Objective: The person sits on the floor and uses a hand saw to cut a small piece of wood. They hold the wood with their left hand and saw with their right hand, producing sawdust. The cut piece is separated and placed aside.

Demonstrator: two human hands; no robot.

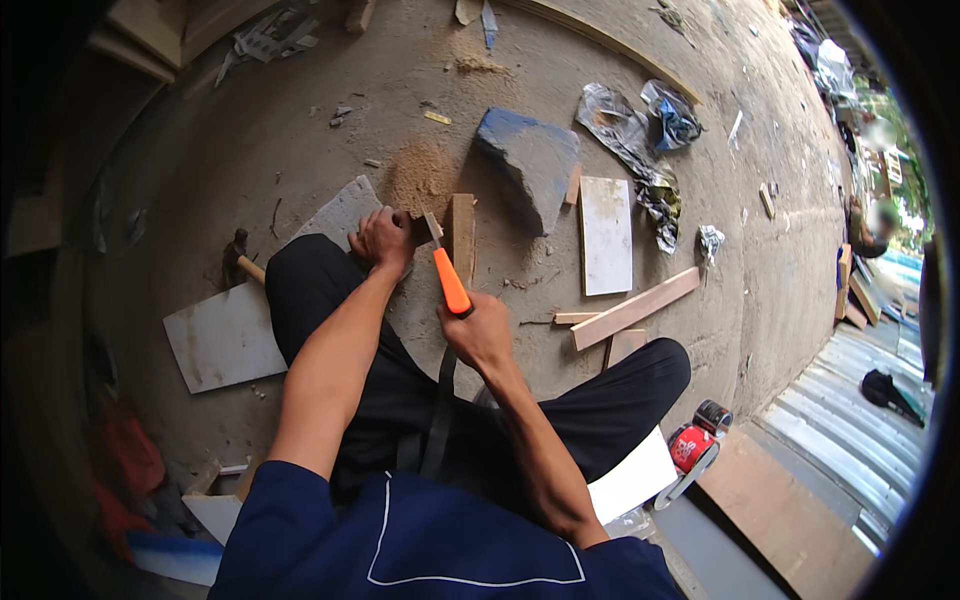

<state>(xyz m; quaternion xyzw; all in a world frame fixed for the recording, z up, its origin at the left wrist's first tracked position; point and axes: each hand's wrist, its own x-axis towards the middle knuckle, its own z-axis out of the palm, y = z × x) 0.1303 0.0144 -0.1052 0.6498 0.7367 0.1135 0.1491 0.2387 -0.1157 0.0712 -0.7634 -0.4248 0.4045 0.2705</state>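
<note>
Right hand (482, 330) is wrapped tight around the bright orange plastic handle of a chisel (450, 280), blade angled down at a small upright block of brown wood (461, 235) on the dusty concrete floor (300, 120). Left hand (383, 238) is clamped on that block's left side, just beside a sawdust pile (420, 175). A wooden-handled hammer (240, 260) lies to the left, near a grey tile (222, 340).

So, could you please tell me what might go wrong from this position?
The left hand steadies the wood block right beside the blade of the orange-handled saw gripped by the right hand; a slip could cut its fingers. The person's black-trousered knee also lies close to the blade's path.
</note>
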